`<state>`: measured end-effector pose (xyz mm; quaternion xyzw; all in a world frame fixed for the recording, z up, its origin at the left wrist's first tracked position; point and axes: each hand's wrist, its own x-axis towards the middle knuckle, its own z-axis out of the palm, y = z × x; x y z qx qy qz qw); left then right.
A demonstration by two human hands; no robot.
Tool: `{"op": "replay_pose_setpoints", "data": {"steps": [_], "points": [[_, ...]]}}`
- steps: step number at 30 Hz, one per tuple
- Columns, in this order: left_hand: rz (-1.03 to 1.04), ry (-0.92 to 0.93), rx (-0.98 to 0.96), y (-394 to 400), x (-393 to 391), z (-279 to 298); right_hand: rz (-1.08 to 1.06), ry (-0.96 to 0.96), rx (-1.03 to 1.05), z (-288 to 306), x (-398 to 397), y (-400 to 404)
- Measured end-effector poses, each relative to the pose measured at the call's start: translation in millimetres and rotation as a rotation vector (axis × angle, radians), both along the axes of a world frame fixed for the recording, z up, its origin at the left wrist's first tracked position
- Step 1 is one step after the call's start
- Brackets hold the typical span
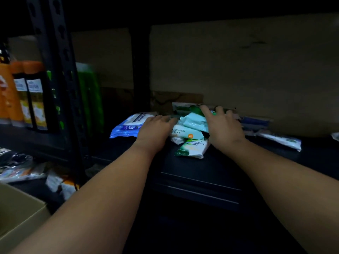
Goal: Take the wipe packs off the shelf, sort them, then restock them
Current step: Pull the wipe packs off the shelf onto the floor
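Heap of pale green and white plastic wipe packs (190, 129) lying on dark metal shelf (201, 171). Flanked by left hand (156, 131) and right hand (222, 125), fingers extended, pressing the heap's sides. Blue wipe pack (126, 125) just beyond left hand.

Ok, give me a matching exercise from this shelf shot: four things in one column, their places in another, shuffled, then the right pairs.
Things:
1. blue pack
2. green and white pack
3. orange bottles
4. cardboard box

Places:
A. bottom left corner of the view, below the shelf
B. nearest the shelf's front edge, between the two wrists
C. standing on the neighbouring shelf bay, far left
D. lying just left of the left hand

Pairs: 1-D, 2-B, 3-C, 4-A
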<state>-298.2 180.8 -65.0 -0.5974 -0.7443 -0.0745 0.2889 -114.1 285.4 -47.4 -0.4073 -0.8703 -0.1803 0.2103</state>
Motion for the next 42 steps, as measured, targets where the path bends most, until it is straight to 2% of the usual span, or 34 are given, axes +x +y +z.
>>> {"op": "replay_pose_setpoints", "data": {"steps": [6,11,15,21,27,35,39,42], "points": [[0.071,0.132,0.011,4.4,3.6,0.0,0.027,-0.085,0.016,5.6,10.1,-1.6],[0.029,0.329,0.115,-9.4,13.0,10.9,0.078,0.016,-0.025,18.6,27.5,-9.7],[0.041,0.37,0.139,-36.0,21.4,29.1,0.115,0.073,-0.009,36.9,45.5,-28.3],[0.168,0.23,0.14,-100.8,40.4,46.4,0.153,0.09,0.006,71.5,80.2,-73.6],[0.256,0.061,0.142,-173.2,69.8,24.6,0.142,0.033,0.089,73.1,118.6,-132.5],[0.234,-0.164,0.366,-259.1,107.0,-29.9,0.274,0.027,0.219,-10.6,157.6,-211.7],[0.215,-0.173,0.336,-294.3,117.9,-66.4,0.37,0.027,0.306,-45.3,163.2,-242.1],[0.247,-0.19,0.287,-317.7,123.8,-99.3,0.413,0.004,0.242,-74.5,161.5,-260.4]]}}
